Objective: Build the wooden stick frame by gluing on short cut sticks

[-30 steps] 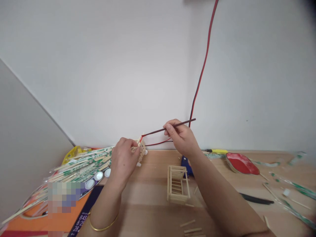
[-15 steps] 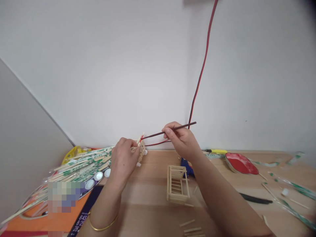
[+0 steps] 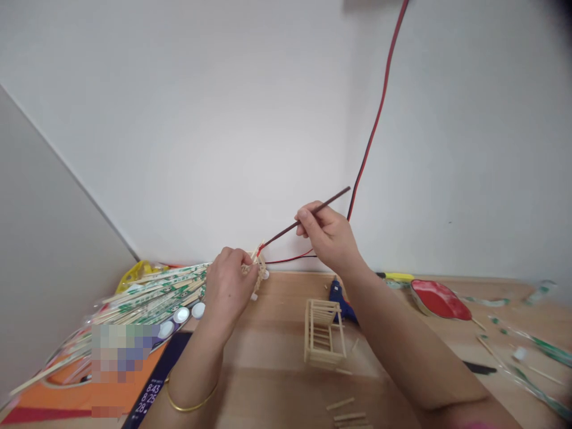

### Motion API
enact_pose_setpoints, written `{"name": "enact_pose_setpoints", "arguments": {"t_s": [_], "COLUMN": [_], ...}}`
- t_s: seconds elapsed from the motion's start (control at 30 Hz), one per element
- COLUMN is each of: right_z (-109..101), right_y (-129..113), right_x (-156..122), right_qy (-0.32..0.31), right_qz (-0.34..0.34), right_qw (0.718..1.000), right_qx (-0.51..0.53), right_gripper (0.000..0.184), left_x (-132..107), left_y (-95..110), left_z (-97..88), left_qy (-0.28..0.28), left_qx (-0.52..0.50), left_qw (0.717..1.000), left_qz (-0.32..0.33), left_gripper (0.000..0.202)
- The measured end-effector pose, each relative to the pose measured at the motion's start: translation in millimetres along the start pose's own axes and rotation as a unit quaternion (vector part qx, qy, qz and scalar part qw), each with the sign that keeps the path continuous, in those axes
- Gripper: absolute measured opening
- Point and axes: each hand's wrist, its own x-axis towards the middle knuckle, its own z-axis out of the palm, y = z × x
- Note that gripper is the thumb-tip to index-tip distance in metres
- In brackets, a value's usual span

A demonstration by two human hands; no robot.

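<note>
My left hand (image 3: 230, 283) pinches a small structure of pale wooden sticks (image 3: 261, 260) near the wall. Red paint shows on its upper sticks; much of it is hidden behind my fingers. My right hand (image 3: 329, 233) grips a slim dark-brown paintbrush (image 3: 281, 232) like a pen. The brush's red tip touches the painted sticks, and its handle slants up to the right. On the table below stands an open frame of wooden sticks (image 3: 325, 360), held by neither hand.
A blue glue gun (image 3: 336, 292) lies behind the frame, partly hidden by my right forearm. Wrapped chopsticks (image 3: 156, 292), white paint pots (image 3: 181, 315) and a phone (image 3: 149, 387) lie left. Rightward are a red dish-like piece (image 3: 440, 299) and a yellow-handled tool (image 3: 399, 276).
The paintbrush has tilted more steeply, its handle end rising, and my right hand has moved up slightly. My left hand keeps its hold on the stick structure. The whole view has shifted a little.
</note>
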Motion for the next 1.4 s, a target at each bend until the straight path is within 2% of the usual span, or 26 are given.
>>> {"name": "enact_pose_setpoints", "arguments": {"t_s": [0.2,0.43,1.07,1.27,1.4], "right_z": [5,11,11,-2,-16], "right_y": [-20,-20,-13,-21,-32], "right_x": [17,21,25,16,6], "right_qy": [-0.064,-0.093,-0.073,-0.021,-0.022], "right_qz": [-0.052,-0.053,-0.06,-0.045,-0.04], "right_qw": [0.996,0.993,0.993,0.998,0.997], "right_qx": [-0.038,-0.058,-0.076,-0.05,-0.061], "right_gripper": [0.029,0.029,0.035,0.033,0.031], "left_x": [-1,-1,-1,-1,-2], "left_y": [1,3,3,5,8], "left_z": [-1.6,-2.4,-1.3,-1.3,-0.3], "left_qy": [0.002,0.002,-0.003,-0.004,0.0], "left_qx": [0.01,0.018,0.03,0.041,0.061], "left_qw": [1.0,1.0,1.0,0.999,0.998], "left_qz": [-0.001,-0.007,-0.001,-0.001,-0.001], "left_gripper": [0.006,0.006,0.005,0.003,0.004]}}
